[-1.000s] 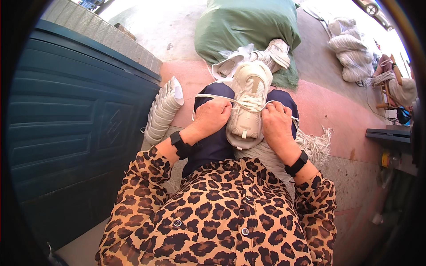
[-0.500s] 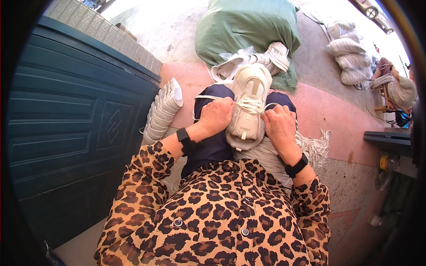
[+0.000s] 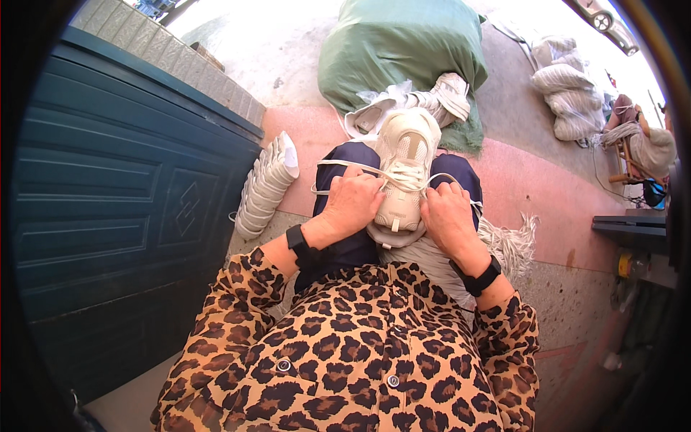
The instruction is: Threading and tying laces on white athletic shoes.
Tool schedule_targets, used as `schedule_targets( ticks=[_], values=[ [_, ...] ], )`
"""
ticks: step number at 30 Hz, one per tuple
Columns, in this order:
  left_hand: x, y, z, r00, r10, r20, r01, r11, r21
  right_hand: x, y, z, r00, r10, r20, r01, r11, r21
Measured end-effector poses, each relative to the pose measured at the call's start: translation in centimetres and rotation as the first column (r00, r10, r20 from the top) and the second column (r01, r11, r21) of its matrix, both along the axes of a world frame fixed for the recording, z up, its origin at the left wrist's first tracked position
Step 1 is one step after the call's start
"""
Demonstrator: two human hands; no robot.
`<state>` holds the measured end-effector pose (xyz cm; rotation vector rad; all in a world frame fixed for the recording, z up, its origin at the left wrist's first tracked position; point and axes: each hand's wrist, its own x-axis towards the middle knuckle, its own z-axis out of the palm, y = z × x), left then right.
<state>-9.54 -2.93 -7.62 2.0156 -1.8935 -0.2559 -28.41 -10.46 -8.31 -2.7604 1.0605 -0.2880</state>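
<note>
A cream sneaker rests between my knees, toe pointing away and tongue toward me. Its pale shoelace crosses the upper part of the opening, and loose lengths loop out to both sides over my dark trousers. My left hand is closed on the lace at the shoe's left side, fingertips against the tongue edge. On the opposite side my right hand pinches the lace close to the shoe. The fingertips of both hands are partly hidden.
Beyond the shoe stands a big green sack with more sneakers against it. A stack of pale shoe parts stands left, beside a dark teal door. A bundle of laces hangs by my right knee. Filled plastic bags lie far right.
Both hands have shifted slightly toward me along the shoe's sides, and the right hand has drawn a little inward. The lace loop on the right arches wider over the knee.
</note>
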Motion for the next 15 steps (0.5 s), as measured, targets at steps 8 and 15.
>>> schedule_targets(
  ticks=[8,15],
  values=[
    [-1.6,-5.5,1.3,0.977,-0.119,-0.178,0.079,0.973,-0.216,-0.1,0.4,-0.8,0.923,-0.035,0.384,-0.017,0.991,0.131],
    [-2.7,-11.8,-0.5,0.798,-0.042,-0.601,0.238,0.939,0.25,0.3,0.6,-0.8,0.961,0.069,0.266,-0.064,0.998,-0.027]
  ],
)
